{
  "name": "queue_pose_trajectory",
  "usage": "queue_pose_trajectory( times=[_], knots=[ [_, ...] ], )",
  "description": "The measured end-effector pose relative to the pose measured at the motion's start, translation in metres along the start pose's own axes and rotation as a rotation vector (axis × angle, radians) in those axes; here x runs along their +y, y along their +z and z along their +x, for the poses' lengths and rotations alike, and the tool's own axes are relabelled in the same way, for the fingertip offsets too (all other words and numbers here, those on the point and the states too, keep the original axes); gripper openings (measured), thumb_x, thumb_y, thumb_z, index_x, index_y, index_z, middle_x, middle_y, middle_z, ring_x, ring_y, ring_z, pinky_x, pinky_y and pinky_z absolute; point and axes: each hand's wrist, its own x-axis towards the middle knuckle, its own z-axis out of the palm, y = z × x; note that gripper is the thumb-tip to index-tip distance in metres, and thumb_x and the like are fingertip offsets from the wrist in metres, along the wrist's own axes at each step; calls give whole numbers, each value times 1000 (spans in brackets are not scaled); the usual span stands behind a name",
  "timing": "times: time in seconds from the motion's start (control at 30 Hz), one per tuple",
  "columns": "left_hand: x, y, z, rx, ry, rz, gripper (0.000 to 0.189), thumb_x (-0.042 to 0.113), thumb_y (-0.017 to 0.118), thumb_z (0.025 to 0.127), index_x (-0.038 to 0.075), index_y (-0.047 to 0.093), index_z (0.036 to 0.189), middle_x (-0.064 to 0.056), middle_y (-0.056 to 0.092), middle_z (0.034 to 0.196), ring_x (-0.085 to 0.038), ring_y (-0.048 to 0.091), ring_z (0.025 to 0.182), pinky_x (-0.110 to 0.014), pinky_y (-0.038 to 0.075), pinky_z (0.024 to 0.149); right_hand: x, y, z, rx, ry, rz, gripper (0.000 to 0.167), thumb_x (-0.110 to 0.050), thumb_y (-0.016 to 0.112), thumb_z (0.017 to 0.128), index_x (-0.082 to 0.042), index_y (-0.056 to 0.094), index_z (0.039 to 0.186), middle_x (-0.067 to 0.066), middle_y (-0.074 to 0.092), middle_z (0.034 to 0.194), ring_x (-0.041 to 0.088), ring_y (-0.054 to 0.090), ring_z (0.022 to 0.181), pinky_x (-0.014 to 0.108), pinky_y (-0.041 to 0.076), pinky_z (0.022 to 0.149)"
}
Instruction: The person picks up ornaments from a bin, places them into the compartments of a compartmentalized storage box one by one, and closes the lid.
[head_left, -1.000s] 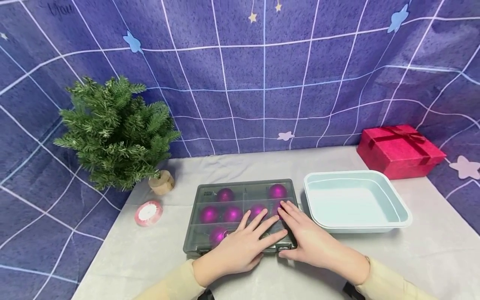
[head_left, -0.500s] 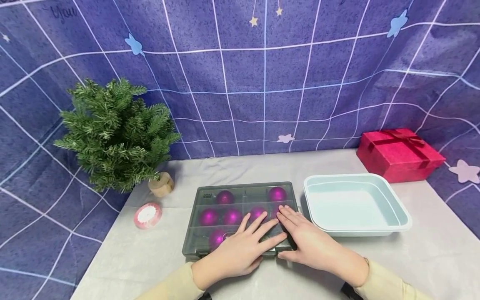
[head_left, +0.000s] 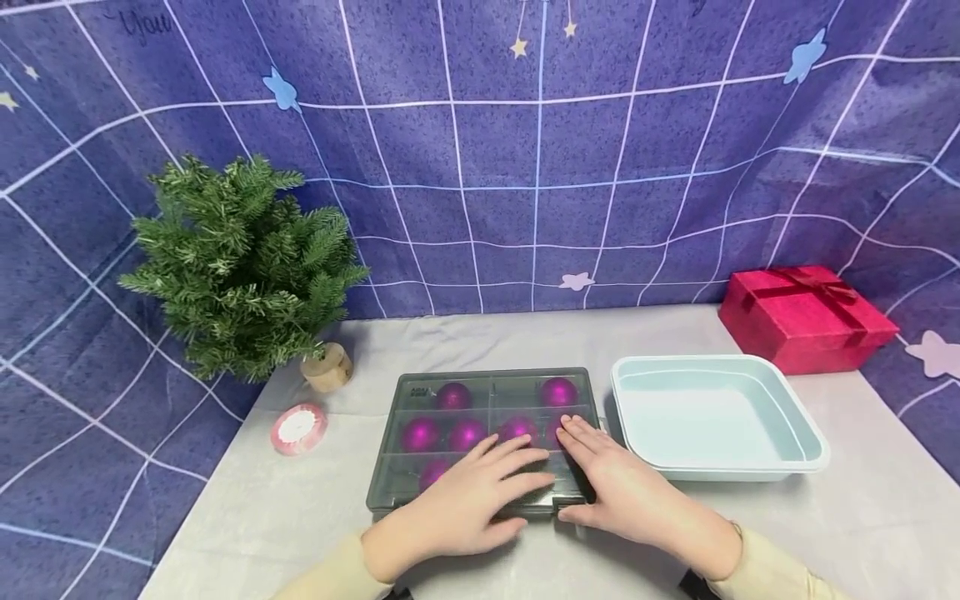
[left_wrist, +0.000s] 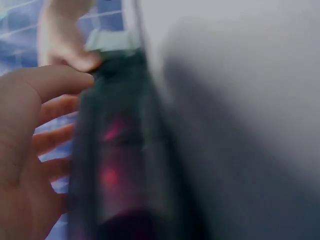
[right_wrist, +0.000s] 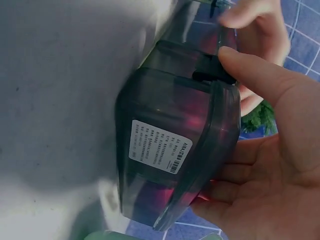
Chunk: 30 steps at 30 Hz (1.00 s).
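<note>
A dark, see-through lidded compartment case (head_left: 386,467) lies on the cloth, with several magenta balls (head_left: 558,392) showing through its lid. My left hand (head_left: 468,504) spreads its fingers over the front middle of the lid, the thumb apart from the other fingers near the front edge. At the right end, my right hand (head_left: 622,487) rests straight fingers on the lid. Its thumb is right at the black front latch (right_wrist: 212,67), as the right wrist view shows. A white printed label (right_wrist: 160,146) is on the case's side wall. Both hands hide part of the lid.
A pale blue tray (head_left: 813,454) stands just right of the case. Behind it is a red gift box (head_left: 810,321). On the left are a small artificial tree (head_left: 247,267) on a wooden base (head_left: 327,367) and a pink ribbon roll (head_left: 298,429). A purple cloth backdrop hangs behind.
My left hand has slid a little left and toward me, away from the right hand, and its thumb has spread out. My right hand stays at the case's right end.
</note>
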Motion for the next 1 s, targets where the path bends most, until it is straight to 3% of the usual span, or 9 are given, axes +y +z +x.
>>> queue_pose_trajectory(
  times=[0.1, 0.2, 0.27, 0.4, 0.53, 0.6, 0.67, 0.83, 1.0],
  knots=[
    [-7, -19, -14, 145, -126, -73, 58, 29, 73, 90, 15, 57, 144, -6, 45, 156, -32, 42, 142, -58, 35, 111, 0, 0, 0, 31, 6, -8, 93, -38, 88, 77, 13, 48, 144, 28, 41, 154, 43, 37, 143, 58, 33, 111],
    [-22, -39, -35, 278, -347, -124, 61, 22, 75, 89, 11, 55, 145, -9, 44, 156, -34, 45, 139, -56, 37, 110, 0, 0, 0, 71, 13, -10, 93, -35, 92, 72, 13, 51, 141, 27, 45, 151, 43, 40, 141, 56, 36, 110],
    [-35, -49, -54, 321, -507, -150, 66, 20, 76, 88, 7, 51, 148, -14, 42, 156, -38, 45, 138, -58, 36, 109, 0, 1, 0, 85, 17, -6, 93, -34, 93, 70, 12, 53, 140, 26, 47, 150, 42, 41, 140, 54, 37, 110],
    [-59, -53, -90, 271, -785, -297, 74, 23, 77, 90, -2, 43, 150, -26, 44, 151, -46, 46, 134, -61, 36, 108, -1, 0, 0, 95, 32, 8, 93, -33, 94, 67, 12, 54, 139, 25, 48, 149, 41, 43, 140, 54, 38, 109],
    [-74, -44, -112, 149, -964, -778, 79, 28, 73, 95, -6, 32, 154, -32, 42, 150, -46, 49, 131, -55, 46, 101, -2, 0, 1, 106, 42, -11, 96, -34, 95, 66, 11, 54, 140, 24, 49, 149, 39, 45, 138, 53, 40, 108],
    [-78, -38, -117, 119, -1008, -1006, 81, 25, 71, 96, -8, 27, 155, -32, 42, 150, -40, 55, 127, -46, 52, 94, -3, 0, 1, 110, 43, -24, 97, -35, 95, 65, 10, 54, 140, 23, 49, 149, 38, 47, 137, 52, 42, 107],
    [-81, -33, -120, 111, -1008, -1141, 81, 20, 70, 96, -10, 25, 155, -30, 45, 148, -29, 61, 113, -35, 53, 82, -3, 1, 2, 112, 43, -31, 98, -36, 95, 65, 10, 53, 141, 22, 49, 149, 38, 48, 136, 51, 43, 106],
    [-83, -26, -123, 142, -971, -1181, 76, 10, 73, 92, -13, 32, 151, -21, 59, 132, -8, 55, 71, -21, 44, 59, -5, 1, 4, 92, 44, -30, 98, -36, 94, 65, 10, 53, 141, 23, 48, 149, 38, 48, 136, 52, 43, 106],
    [-79, -27, -122, 161, -974, -1144, 73, 9, 73, 90, -13, 37, 149, -18, 63, 126, -6, 46, 59, -20, 40, 54, -9, -7, 9, 30, 50, -19, 93, -36, 92, 71, 12, 52, 140, 27, 47, 149, 41, 44, 138, 58, 35, 111]
  ],
)
